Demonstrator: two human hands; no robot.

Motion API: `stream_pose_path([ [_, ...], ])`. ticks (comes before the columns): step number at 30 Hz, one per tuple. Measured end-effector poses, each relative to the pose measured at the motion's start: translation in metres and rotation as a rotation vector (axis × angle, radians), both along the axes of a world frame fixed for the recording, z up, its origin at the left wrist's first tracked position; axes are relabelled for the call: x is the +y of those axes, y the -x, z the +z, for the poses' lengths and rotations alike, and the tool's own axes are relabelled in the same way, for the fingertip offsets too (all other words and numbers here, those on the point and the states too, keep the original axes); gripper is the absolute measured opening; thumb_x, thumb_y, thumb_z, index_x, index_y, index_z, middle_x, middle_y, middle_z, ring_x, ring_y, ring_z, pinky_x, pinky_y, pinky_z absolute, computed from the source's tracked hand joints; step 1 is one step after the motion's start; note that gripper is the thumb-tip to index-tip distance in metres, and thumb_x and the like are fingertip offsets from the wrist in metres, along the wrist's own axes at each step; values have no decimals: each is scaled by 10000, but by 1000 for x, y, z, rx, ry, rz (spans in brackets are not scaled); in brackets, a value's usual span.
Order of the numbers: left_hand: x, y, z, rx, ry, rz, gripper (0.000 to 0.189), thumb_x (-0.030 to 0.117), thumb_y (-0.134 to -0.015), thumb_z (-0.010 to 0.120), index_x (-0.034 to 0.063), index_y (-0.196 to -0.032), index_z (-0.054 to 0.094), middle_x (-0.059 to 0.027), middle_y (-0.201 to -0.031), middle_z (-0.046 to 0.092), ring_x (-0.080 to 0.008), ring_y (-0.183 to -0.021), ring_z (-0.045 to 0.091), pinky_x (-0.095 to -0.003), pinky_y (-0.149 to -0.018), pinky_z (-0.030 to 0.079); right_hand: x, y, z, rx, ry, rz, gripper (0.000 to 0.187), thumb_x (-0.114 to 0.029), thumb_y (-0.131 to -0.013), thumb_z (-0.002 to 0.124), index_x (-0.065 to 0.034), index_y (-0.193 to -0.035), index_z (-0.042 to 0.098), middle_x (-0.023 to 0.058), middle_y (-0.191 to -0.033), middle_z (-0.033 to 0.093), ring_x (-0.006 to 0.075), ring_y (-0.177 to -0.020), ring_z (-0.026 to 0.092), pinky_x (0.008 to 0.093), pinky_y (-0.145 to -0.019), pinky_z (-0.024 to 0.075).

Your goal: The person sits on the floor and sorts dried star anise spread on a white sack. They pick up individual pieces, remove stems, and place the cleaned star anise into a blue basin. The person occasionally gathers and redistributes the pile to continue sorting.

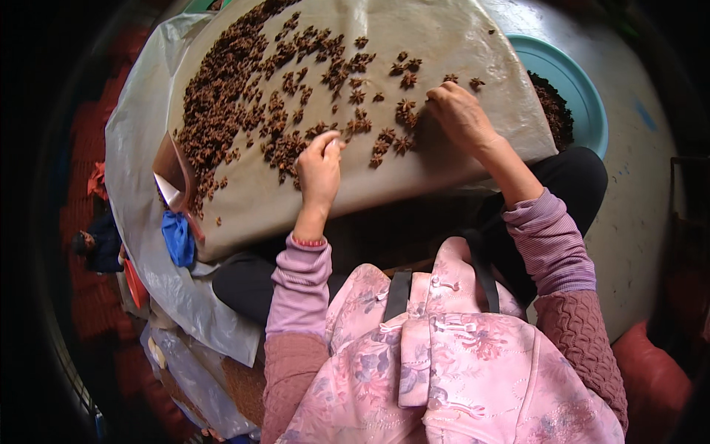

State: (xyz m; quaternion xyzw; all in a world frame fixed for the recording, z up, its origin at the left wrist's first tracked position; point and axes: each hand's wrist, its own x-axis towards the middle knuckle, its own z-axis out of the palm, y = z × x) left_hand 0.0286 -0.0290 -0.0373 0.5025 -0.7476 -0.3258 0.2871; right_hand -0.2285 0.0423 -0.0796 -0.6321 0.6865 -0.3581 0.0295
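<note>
Dried star anise pods [216, 94] lie heaped at the left of a plastic-covered table [421, 172] and thin out toward the right. My left hand [320, 172] hovers over the near part of the table with its fingers curled, beside a small cluster of pods [283, 150]. Whether anything is between its fingertips cannot be told. Further right, my right hand [460, 116] reaches down with bent fingers, close to a single star anise [450, 78]. Its fingertips are turned away, so a held pod would be hidden. Loose pods [406, 111] are spread between the two hands.
A turquoise basin [591, 105] holding dark pods stands beyond the table's right edge. At the left edge are a clear-sided scoop-like object [176, 172] and a blue cloth or bag [178, 238]. Another person [97, 244] is at far left; a red sack [649, 377] sits at lower right.
</note>
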Motion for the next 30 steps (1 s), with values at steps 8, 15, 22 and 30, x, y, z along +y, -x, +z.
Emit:
stream_pose_path([
  [8, 60, -3, -21, -227, 390, -139, 221, 57, -843, 606, 1, -1056, 625, -151, -914, 647, -312, -858, 611, -390, -774, 489, 10, -23, 23, 150, 120, -66, 209, -183, -875, 635, -65, -1048, 645, 103, -996, 641, 292, -914, 615, 362, -763, 507],
  [15, 47, 25, -23, -42, 388, -226, 315, 33, -807, 611, 9, -1120, 611, -177, -1025, 647, -340, -935, 604, -404, -844, 485, 18, -55, 28, 265, -76, 79, 286, -142, -792, 673, -80, -1070, 644, 89, -1147, 604, 284, -1091, 526, 386, -947, 414],
  [22, -12, -47, -18, -339, 652, 120, 236, 75, -779, 688, 79, -1013, 654, -88, -929, 630, -290, -909, 562, -388, -807, 468, 10, -85, 9, 262, 63, 369, 345, -191, -790, 682, -120, -1122, 618, 69, -1261, 546, 291, -1217, 443, 433, -1034, 345],
  [30, -31, -36, -16, 340, 56, 146, 118, 104, -882, 668, 19, -957, 699, -7, -801, 674, -78, -699, 576, -238, -666, 482, 1, -85, 21, -46, 124, 270, 374, -112, -784, 694, -95, -1146, 604, 121, -1195, 571, 308, -1108, 522, 383, -960, 431],
])
